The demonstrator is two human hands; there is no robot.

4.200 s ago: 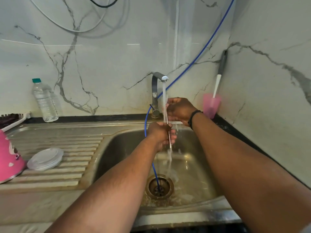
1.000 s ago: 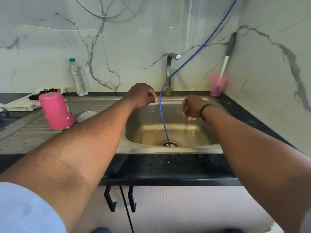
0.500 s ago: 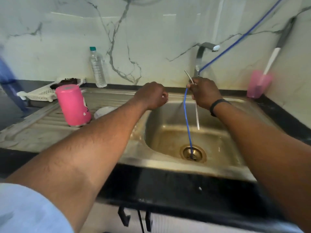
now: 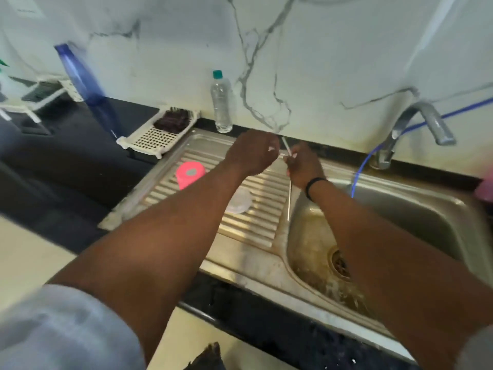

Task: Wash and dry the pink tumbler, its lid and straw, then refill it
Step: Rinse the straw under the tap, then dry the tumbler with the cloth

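My right hand (image 4: 302, 164) pinches the straw (image 4: 289, 193) near its top, fingers curled round it; straw hangs roughly upright, lower end over the seam between drainboard (image 4: 256, 217) and sink (image 4: 426, 209) basin. My left hand (image 4: 252, 153) is just beside it, fingers loosely curled toward the straw's upper end, holding nothing that I can make out; frame is blurred there, contact unclear. Pink tumbler (image 4: 190, 174) stands upside down on the drainboard, to the left. Lid (image 4: 238, 201) lies flat on the drainboard near it, partly hidden by my left forearm.

Step in hand, as I judge it: straw rinsed, now shake or lay it down to dry. To do it well: keep the pinch high, let drips fall into the basin, then lay the straw along the drainboard grooves so it can't roll.

Edges and room: free ribbed space right of the lid, near the basin edge. The drainboard's front lip runs close to the desk (image 4: 266, 327) edge, so stay back from it. Water bottle (image 4: 221, 102) and white basket (image 4: 160, 134) sit at the back, well apart. Tap (image 4: 421, 121) and blue hose (image 4: 358, 172) are to the right, out of my path.
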